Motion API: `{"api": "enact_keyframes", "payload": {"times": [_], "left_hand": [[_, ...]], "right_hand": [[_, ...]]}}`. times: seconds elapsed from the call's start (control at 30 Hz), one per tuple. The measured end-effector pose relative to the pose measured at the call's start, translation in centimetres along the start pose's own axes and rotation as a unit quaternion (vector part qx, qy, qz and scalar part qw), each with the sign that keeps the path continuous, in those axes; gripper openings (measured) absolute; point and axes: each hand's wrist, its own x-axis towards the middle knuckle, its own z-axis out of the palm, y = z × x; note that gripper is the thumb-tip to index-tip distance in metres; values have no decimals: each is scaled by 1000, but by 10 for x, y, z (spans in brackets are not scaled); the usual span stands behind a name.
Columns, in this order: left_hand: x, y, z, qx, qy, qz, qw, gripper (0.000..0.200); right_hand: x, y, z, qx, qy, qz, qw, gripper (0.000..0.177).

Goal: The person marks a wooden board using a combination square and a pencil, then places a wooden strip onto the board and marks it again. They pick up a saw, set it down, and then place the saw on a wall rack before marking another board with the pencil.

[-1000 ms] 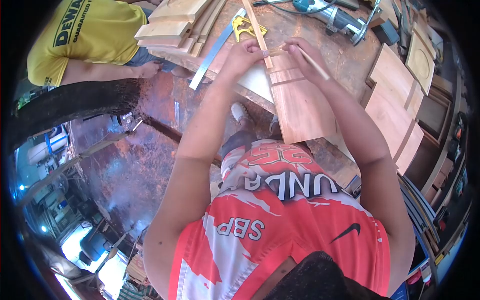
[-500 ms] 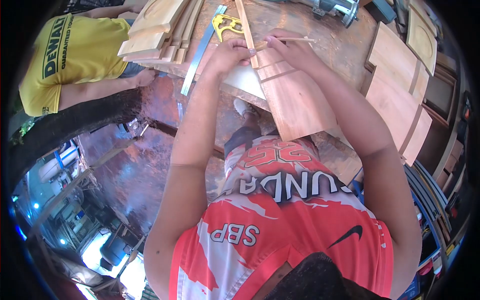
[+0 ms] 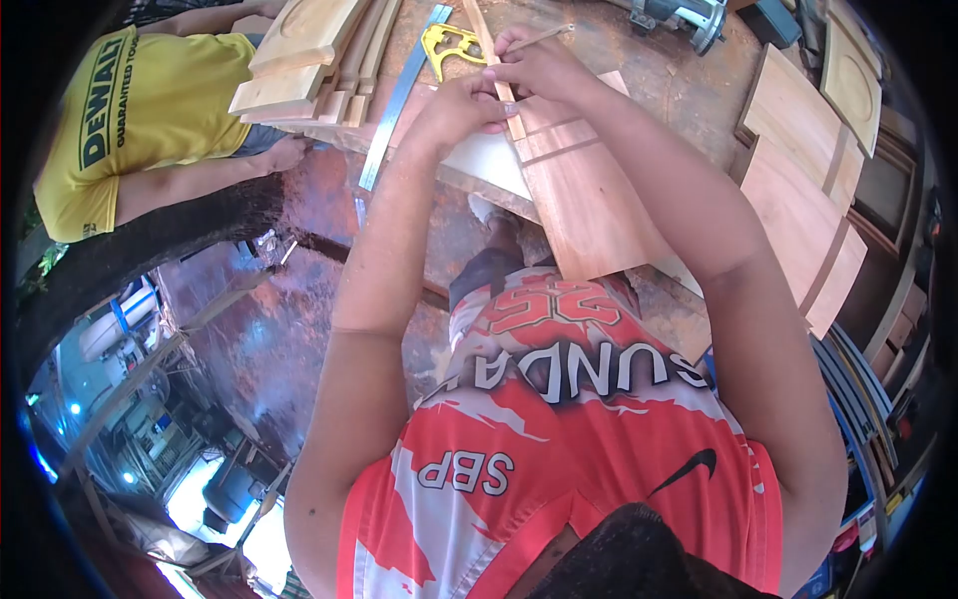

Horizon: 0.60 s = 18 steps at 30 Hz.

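Observation:
My left hand has its fingers closed around the lower end of a narrow wooden strip, which lies across the top of a wooden board. The board has a darker band across it and overhangs the table edge toward me. My right hand is closed on a thin pencil-like stick, pointing up and right, and its fingers also touch the strip. Just left of the strip lie a yellow square head and a long metal ruler.
Stacked wooden pieces lie at the upper left, near a co-worker in a yellow shirt. More boards are piled at right. A power tool rests at the back of the dusty table.
My right hand has moved up and left to the strip, and the stick in it now tilts upward. My left hand stays at the strip's lower end.

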Motion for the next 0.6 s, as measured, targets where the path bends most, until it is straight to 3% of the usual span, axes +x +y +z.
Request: {"api": "enact_keyframes", "payload": {"times": [0.37,0.43,0.6], "left_hand": [[1,0,-2,79,-2,-15,997,29],[1,-3,-3,86,-3,-17,996,27],[-1,0,0,81,-1,-19,997,23]], "right_hand": [[6,9,2,38,-25,-4,999,27],[11,18,4,22,-18,-43,999,26],[3,5,1,43,-29,-14,999,24]]}}
